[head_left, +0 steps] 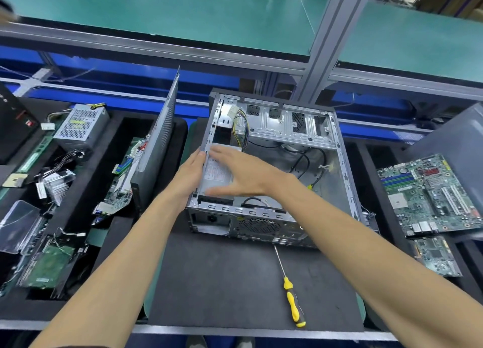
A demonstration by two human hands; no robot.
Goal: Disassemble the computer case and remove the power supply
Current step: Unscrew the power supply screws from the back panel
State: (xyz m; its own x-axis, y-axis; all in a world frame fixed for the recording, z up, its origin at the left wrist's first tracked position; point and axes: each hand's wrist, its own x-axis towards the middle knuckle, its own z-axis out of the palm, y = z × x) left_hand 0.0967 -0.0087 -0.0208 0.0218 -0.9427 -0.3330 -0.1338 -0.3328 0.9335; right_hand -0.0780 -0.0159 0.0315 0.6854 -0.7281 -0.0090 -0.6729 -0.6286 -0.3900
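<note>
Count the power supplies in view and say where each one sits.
2. One power supply sits inside the open computer case, in its near-left corner, under the right hand. Another power supply rests in the black tray at far left. Others may be hidden.

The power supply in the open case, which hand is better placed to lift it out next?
Probably the right hand: its straight fingers are spread over the power supply inside the computer case. The left hand lies flat against the case's outer left wall, better suited to steadying it.
</note>
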